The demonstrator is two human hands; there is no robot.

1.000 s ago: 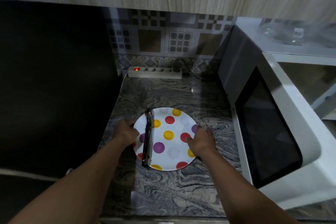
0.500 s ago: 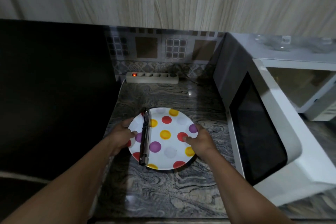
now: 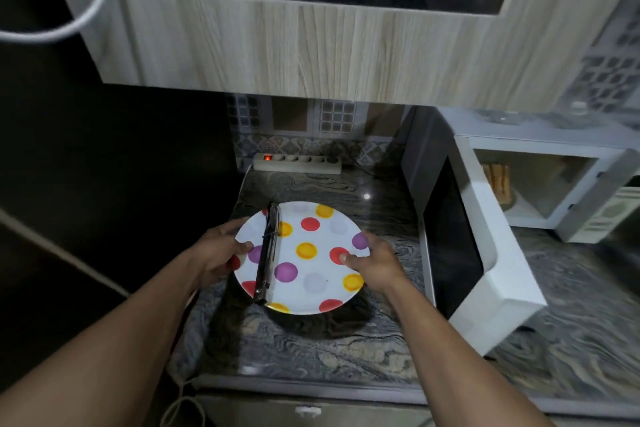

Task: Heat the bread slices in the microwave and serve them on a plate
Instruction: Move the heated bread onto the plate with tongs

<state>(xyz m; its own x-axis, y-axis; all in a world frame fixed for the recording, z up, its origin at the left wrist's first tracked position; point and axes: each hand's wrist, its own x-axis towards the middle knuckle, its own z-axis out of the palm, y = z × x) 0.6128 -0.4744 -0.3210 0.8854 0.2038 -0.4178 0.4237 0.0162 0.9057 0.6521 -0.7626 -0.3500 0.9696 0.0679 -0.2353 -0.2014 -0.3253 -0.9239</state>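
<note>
Left hand (image 3: 216,253) and right hand (image 3: 375,265) fingers pinch the plate (image 3: 304,269) rim; it has risen off the counter (image 3: 311,354), tongs (image 3: 268,253) aboard

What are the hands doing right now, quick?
Left hand: gripping the plate by its left rim.
Right hand: gripping the plate by its right rim.

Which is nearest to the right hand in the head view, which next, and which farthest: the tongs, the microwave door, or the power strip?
1. Microwave door: open, just to the right of the right hand.
2. Tongs: across the plate, lying on its left side.
3. Power strip: at the back, against the tiled wall.
</note>
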